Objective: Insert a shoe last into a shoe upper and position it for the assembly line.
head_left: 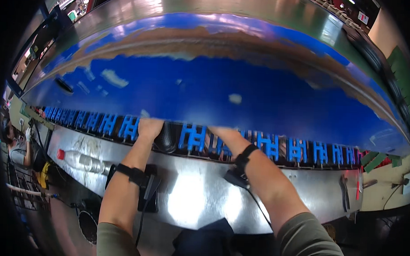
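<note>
Both my arms reach forward under the lower edge of a large blue metal hood (193, 89) with worn, scuffed paint. My left hand (150, 127) shows only its back near the wrist, and its fingers are hidden behind the hood. Close beside it, on its right, is a black, textured object (167, 138) with a rounded lower end; its kind is unclear. My right hand (225, 133) also goes under the edge, fingers out of sight. A row of blue slotted racks (193, 137) runs left to right beneath the hood, around both hands.
A shiny metal ledge (187, 190) lies in front of the racks. On it are a clear bottle with a red cap (84, 161) at left and pliers (344, 194) beside a red tool (359, 185) at right. Another person (19, 148) is at far left.
</note>
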### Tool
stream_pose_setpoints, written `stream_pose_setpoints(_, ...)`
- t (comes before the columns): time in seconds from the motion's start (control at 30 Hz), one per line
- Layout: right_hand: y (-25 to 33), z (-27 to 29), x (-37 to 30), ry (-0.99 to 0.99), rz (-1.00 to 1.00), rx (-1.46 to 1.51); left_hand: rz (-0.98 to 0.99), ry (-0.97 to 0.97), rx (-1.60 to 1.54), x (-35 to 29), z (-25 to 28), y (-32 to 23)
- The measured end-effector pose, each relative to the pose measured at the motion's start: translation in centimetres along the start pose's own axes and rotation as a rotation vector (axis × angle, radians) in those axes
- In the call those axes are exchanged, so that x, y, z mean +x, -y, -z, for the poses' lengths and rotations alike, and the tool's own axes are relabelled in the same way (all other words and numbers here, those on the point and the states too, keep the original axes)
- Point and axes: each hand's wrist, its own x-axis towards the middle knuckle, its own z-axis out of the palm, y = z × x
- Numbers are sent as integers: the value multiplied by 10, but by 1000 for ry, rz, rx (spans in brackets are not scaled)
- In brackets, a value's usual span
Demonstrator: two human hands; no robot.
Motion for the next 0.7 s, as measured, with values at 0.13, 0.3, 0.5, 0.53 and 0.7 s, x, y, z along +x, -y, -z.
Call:
stream_pose_setpoints(0.13,8,7,-15,69,-37,461,-255,83,209,31,-16,87)
stream_pose_setpoints(0.3,2,109,-140,258,-256,1492,-505,60,86,-73,25,-48)
stream_pose_setpoints(0.5,-59,166,-440,-10,-129,385,-1675,-236,-353,-182,141,-379)
stream_pose_setpoints(0.53,-50,159,-464,-110,-261,279,-1648,-472,-304,-165,164,-416)
stream_pose_setpoints(0.7,-44,127,-475,-291,-279,201,-1161,-229,166,-83,184,-468)
